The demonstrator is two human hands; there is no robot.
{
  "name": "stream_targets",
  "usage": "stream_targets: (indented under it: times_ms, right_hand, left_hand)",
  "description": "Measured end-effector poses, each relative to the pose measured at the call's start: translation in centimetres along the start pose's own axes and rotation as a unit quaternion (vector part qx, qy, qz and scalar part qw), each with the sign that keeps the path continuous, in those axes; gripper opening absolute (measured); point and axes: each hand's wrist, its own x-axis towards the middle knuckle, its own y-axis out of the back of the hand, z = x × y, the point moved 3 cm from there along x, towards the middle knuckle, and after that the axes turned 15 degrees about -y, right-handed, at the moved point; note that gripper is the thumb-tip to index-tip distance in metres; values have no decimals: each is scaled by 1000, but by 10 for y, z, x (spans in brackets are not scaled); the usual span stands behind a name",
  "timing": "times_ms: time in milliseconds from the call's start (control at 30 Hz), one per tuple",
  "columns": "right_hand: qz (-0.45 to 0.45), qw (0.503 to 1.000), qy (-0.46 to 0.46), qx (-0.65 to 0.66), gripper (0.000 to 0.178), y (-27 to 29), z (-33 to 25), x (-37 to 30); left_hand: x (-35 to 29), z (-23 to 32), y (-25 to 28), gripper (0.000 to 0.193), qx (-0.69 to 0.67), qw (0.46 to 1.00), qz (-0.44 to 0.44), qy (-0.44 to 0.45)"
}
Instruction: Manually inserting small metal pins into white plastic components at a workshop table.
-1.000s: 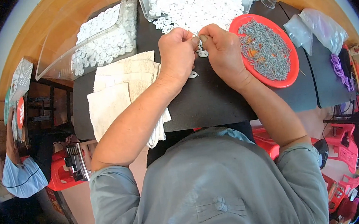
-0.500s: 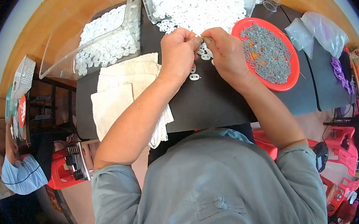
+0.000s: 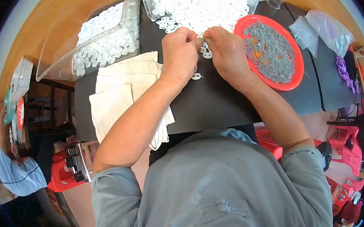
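Note:
My left hand (image 3: 180,55) and my right hand (image 3: 228,54) meet above the table, thumbs and forefingers pinched close together. Whatever sits between the fingertips is too small and too covered to make out. Just below the fingertips lie a few small white oval pieces (image 3: 206,55) with holes in them. Another white holed piece (image 3: 196,76) rests on the dark tabletop beside my left wrist. Beyond my hands, a heap of the same white pieces (image 3: 200,3) spills from a clear tub. Near my right hand stands a red oval dish (image 3: 300,62) of small grey pin-like parts (image 3: 270,54).
A clear bin (image 3: 56,64) of white pieces stands at the far left. Folded cream cloths (image 3: 112,106) lie beside my left forearm on the dark table (image 3: 216,110). Plastic bags (image 3: 328,31) rest at the right. Another person (image 3: 20,171) sits at the far left, near red stools.
My hands stay pinched together, with the right hand turned slightly inward. The other person's arm at the far left has shifted. The whole view has moved a little.

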Motion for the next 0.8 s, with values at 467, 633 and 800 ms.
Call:
stream_targets:
  times_ms: [467, 633, 800]
  right_hand:
    - [-35, 992, -30, 120, 14, 15, 0, 17]
    - [-160, 987, -7, -4, 10, 23, -15, 3]
    - [-260, 954, 105, -107, 13, 11, -33, -17]
  left_hand:
    - [18, 1, 12, 10, -73, 996, -15, -45]
    - [25, -11, 28, 8, -136, 990, 34, -17]
    - [20, -6, 20, 10, -128, 992, 19, -12]
